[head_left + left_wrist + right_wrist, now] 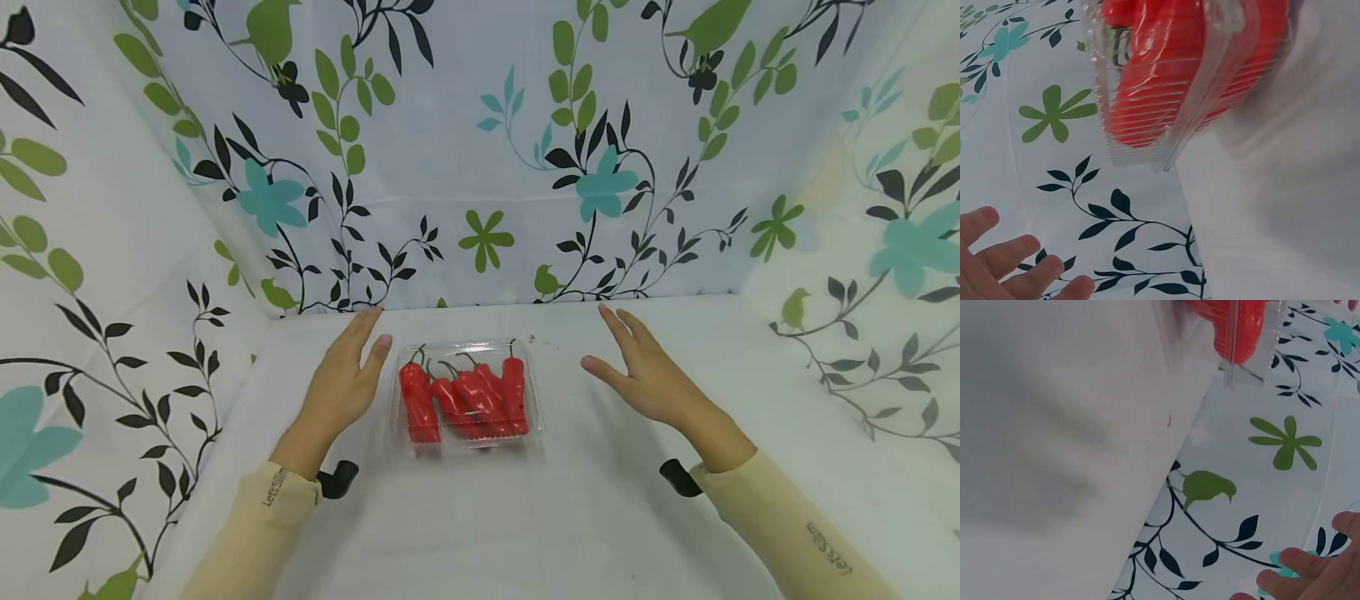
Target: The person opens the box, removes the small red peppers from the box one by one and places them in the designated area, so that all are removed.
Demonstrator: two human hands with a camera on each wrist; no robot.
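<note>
A clear plastic box (467,442) lies on the white surface, with several red peppers (480,396) visible inside, their dark stems toward the far side. My left hand (341,379) is held just left of the box, apart from it, fingers straight and thumb out. To the right, at a wider gap, my right hand (648,375) is spread with nothing in it. The left wrist view shows the ridged side of the box (1166,94) close up, with the left fingertips (1016,253) low at the left. Only a corner of the box (1241,337) appears in the right wrist view.
A white cloth (487,533) covers the table. Behind it hangs a curtain (450,167) printed with leaves, flowers and birds, and similar patterned panels stand at the left and right. Small dark specks (532,338) lie beyond the box's far right corner.
</note>
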